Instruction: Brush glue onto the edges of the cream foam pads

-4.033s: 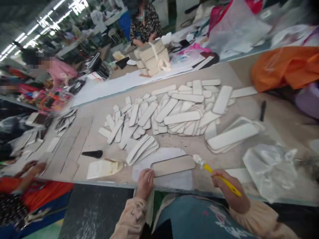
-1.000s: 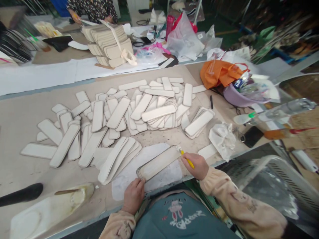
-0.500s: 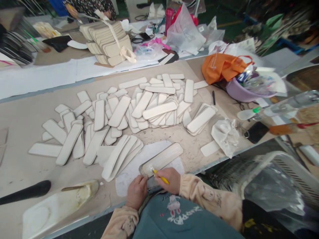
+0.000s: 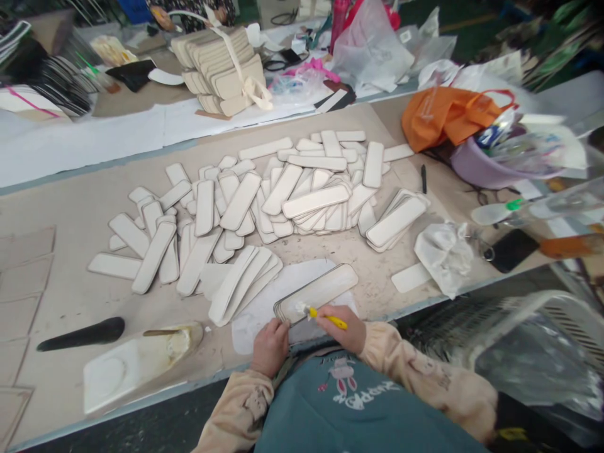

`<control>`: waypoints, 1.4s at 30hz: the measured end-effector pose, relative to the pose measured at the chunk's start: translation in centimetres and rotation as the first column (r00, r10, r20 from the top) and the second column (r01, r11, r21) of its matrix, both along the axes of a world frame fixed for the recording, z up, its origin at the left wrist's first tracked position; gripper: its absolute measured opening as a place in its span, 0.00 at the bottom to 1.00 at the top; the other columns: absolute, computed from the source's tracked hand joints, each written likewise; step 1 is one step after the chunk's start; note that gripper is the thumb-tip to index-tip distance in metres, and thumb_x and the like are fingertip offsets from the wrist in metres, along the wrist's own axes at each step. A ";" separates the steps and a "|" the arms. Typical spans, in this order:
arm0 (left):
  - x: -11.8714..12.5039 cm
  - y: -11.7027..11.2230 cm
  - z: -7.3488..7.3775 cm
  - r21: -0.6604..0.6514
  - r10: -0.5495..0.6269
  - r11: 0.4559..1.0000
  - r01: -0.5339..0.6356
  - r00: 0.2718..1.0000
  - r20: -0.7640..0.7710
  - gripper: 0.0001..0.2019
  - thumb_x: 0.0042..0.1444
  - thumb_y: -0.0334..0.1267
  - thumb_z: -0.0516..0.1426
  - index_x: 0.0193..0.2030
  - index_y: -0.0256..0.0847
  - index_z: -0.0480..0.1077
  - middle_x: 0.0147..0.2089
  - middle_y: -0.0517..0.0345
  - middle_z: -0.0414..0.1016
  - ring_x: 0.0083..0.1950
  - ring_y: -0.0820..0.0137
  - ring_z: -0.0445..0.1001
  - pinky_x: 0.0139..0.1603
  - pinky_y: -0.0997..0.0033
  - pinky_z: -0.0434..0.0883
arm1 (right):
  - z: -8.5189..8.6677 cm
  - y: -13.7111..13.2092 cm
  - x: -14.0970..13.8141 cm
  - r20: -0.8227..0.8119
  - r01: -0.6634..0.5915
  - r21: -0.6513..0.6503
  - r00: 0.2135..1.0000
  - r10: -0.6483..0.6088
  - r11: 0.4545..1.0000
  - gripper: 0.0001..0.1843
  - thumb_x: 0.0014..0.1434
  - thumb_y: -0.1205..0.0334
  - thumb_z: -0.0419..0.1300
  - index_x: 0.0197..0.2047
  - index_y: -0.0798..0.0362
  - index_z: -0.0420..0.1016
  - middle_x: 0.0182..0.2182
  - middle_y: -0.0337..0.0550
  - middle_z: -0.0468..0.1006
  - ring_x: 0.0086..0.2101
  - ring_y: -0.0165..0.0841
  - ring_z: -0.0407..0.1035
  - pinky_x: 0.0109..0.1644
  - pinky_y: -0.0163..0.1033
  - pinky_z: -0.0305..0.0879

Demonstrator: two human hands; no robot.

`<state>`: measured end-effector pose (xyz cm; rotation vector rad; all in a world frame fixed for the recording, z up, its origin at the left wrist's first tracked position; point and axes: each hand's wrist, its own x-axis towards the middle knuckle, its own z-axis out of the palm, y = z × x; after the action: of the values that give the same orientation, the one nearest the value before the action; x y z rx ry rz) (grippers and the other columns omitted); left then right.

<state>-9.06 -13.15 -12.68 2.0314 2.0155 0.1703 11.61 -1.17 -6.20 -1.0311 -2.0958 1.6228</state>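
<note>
My right hand [image 4: 346,327] is closed around a small yellow-handled brush [image 4: 334,320]. The brush's whitish tip touches the top of a small stack of long, round-cornered off-white strips [image 4: 330,284], near its left end. My left hand [image 4: 271,346] has its fingers pressed together on that stack's near left corner, holding it in place. Beneath the stack lies a white paper sheet [image 4: 245,332]. A fanned group of similar strips [image 4: 238,286] sits just left of the stack. Beyond, a large loose heap of strips [image 4: 240,201] spreads over the table.
At the left front lie a white plastic container [image 4: 117,374] with a stick on it and a long black object [image 4: 85,335]. Rightward are a white crumpled bag [image 4: 443,255], a phone-like black item [image 4: 512,250] and a purple basin [image 4: 495,170]. A person's hand [image 4: 163,19] shows across the table.
The view has shifted, so the whole scene appears further right. The brush tip stays near the stack's left end, its handle now tilted flatter. My left hand keeps its place on the corner.
</note>
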 end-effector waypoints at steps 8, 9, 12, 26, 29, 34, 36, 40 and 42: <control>0.0 0.1 0.3 0.001 0.005 1.000 -0.005 1.000 -0.021 0.13 0.59 0.32 0.48 0.43 0.43 0.72 0.33 0.54 0.70 0.31 0.71 0.68 0.32 0.73 0.65 | -1.9 1.5 2.4 0.079 0.102 -0.005 0.992 -0.101 0.995 0.15 0.61 0.53 0.49 0.29 0.51 0.69 0.18 0.33 0.66 0.22 0.27 0.62 0.28 0.31 0.58; 0.1 0.1 0.4 0.006 0.007 1.000 -0.006 1.000 -0.023 0.13 0.59 0.32 0.48 0.43 0.43 0.73 0.33 0.55 0.70 0.31 0.71 0.68 0.31 0.72 0.65 | -1.7 2.3 4.0 0.098 0.153 0.015 0.983 -0.154 0.988 0.15 0.61 0.52 0.49 0.30 0.51 0.69 0.18 0.33 0.66 0.22 0.27 0.62 0.28 0.31 0.59; 0.1 0.2 0.6 0.030 0.012 0.999 -0.012 1.000 0.000 0.12 0.59 0.34 0.48 0.41 0.43 0.73 0.32 0.55 0.70 0.31 0.71 0.69 0.33 0.73 0.66 | -0.7 4.5 8.1 0.139 0.281 0.126 0.945 -0.297 0.951 0.14 0.61 0.52 0.49 0.31 0.51 0.68 0.19 0.34 0.67 0.22 0.28 0.63 0.29 0.32 0.61; -0.1 1.4 3.0 -0.005 0.287 0.957 -0.291 0.939 0.190 0.09 0.60 0.36 0.49 0.35 0.41 0.70 0.33 0.55 0.70 0.36 0.71 0.70 0.37 0.71 0.68 | -5.6 7.0 7.6 0.060 0.247 0.676 0.921 -0.385 0.694 0.09 0.59 0.57 0.54 0.42 0.50 0.66 0.45 0.47 0.76 0.42 0.38 0.72 0.43 0.42 0.70; -2.6 1.9 3.8 0.150 0.466 0.860 -0.487 0.871 0.156 0.08 0.58 0.37 0.51 0.40 0.40 0.69 0.38 0.52 0.71 0.42 0.66 0.70 0.44 0.65 0.68 | -6.1 7.4 8.1 -0.011 0.224 0.696 0.953 -0.302 0.682 0.09 0.57 0.55 0.57 0.40 0.49 0.66 0.46 0.48 0.76 0.42 0.40 0.72 0.44 0.46 0.70; -9.0 2.4 4.3 0.143 0.672 0.728 -0.671 0.739 0.049 0.15 0.57 0.39 0.53 0.48 0.36 0.69 0.49 0.45 0.71 0.52 0.61 0.67 0.54 0.58 0.64 | -5.9 8.1 9.6 -0.049 0.175 0.718 0.978 -0.202 0.673 0.11 0.55 0.53 0.58 0.41 0.45 0.68 0.43 0.56 0.76 0.39 0.43 0.73 0.43 0.48 0.68; -11.1 2.6 4.2 0.037 0.694 0.717 -0.696 0.718 0.052 0.14 0.56 0.39 0.54 0.47 0.36 0.72 0.49 0.46 0.72 0.51 0.61 0.69 0.55 0.58 0.64 | -5.4 8.1 9.9 -0.039 0.161 0.721 0.981 -0.192 0.674 0.11 0.56 0.53 0.57 0.41 0.46 0.67 0.43 0.54 0.76 0.38 0.42 0.73 0.42 0.48 0.69; -13.7 3.0 3.7 -0.085 0.669 0.743 -0.664 0.733 0.125 0.10 0.53 0.40 0.56 0.39 0.40 0.76 0.45 0.53 0.76 0.46 0.65 0.73 0.52 0.63 0.67 | -4.2 7.9 9.8 -0.007 0.113 0.729 0.987 -0.158 0.675 0.09 0.57 0.56 0.56 0.41 0.49 0.67 0.43 0.47 0.76 0.39 0.40 0.73 0.42 0.45 0.70; -14.6 3.1 3.6 -0.129 0.652 0.759 -0.639 0.741 0.163 0.10 0.53 0.41 0.56 0.38 0.41 0.76 0.44 0.54 0.77 0.46 0.66 0.73 0.52 0.65 0.67 | -3.7 7.7 9.6 -0.004 0.108 0.722 0.988 -0.152 0.684 0.08 0.57 0.58 0.56 0.41 0.49 0.67 0.44 0.47 0.76 0.41 0.40 0.73 0.44 0.45 0.70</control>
<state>-23.69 -10.08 -9.07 1.1279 2.4621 0.4184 21.18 6.55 -9.93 -0.8996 -2.3089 0.5633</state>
